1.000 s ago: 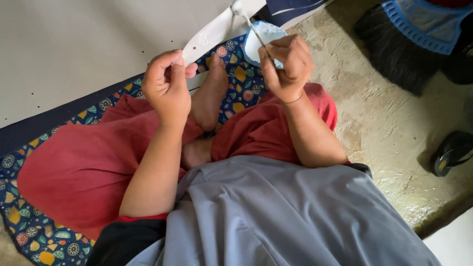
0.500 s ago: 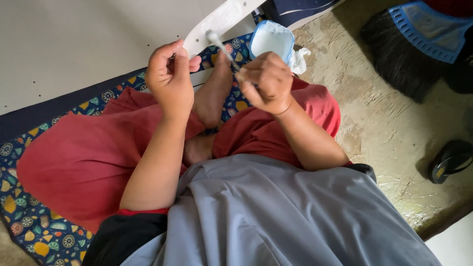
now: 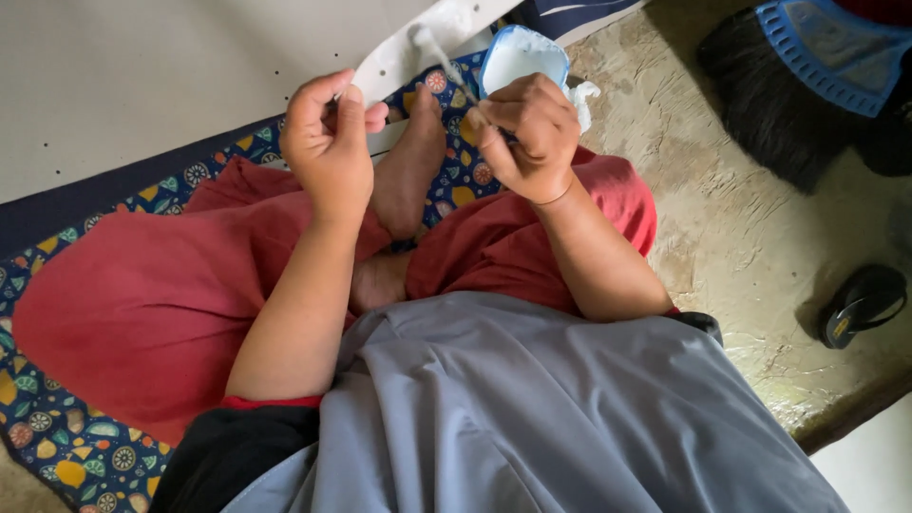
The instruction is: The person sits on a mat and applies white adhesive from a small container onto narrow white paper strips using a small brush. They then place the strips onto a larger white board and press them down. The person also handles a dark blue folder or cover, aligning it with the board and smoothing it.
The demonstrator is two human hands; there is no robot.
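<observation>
Hands meet over a narrow white strip (image 3: 427, 43) that runs up and to the right from the person's lap toward the top of the view. The left hand (image 3: 331, 142) is closed in a pinch on the lower end of that strip, thumb and fingers pressed together around its edge. The right hand (image 3: 528, 133) is curled shut around a thin stick-like tool (image 3: 445, 62), whose pale tip rests on the strip's surface just above the left hand; whether it is a brush or a plain stick cannot be told. Just behind the right hand's knuckles stands a small light-blue cup (image 3: 522, 52) with white contents, and a bit of crumpled white material (image 3: 581, 97) shows at its right side.

Beneath the hands, a bare foot (image 3: 408, 171) lies sole-up on a dark blue patterned mat (image 3: 57, 437), between folds of red cloth (image 3: 142, 304) covering the legs. A grey garment (image 3: 532, 418) fills the lower middle of the view. A large pale sheet (image 3: 142, 76) lies flat across the upper left, partly over the mat. To the right is a rough concrete floor (image 3: 760, 247), where a dark broom head (image 3: 760, 104) with a blue plastic piece (image 3: 836, 47) lies at the top, and a black sandal (image 3: 860, 304) sits well apart near the right edge.
</observation>
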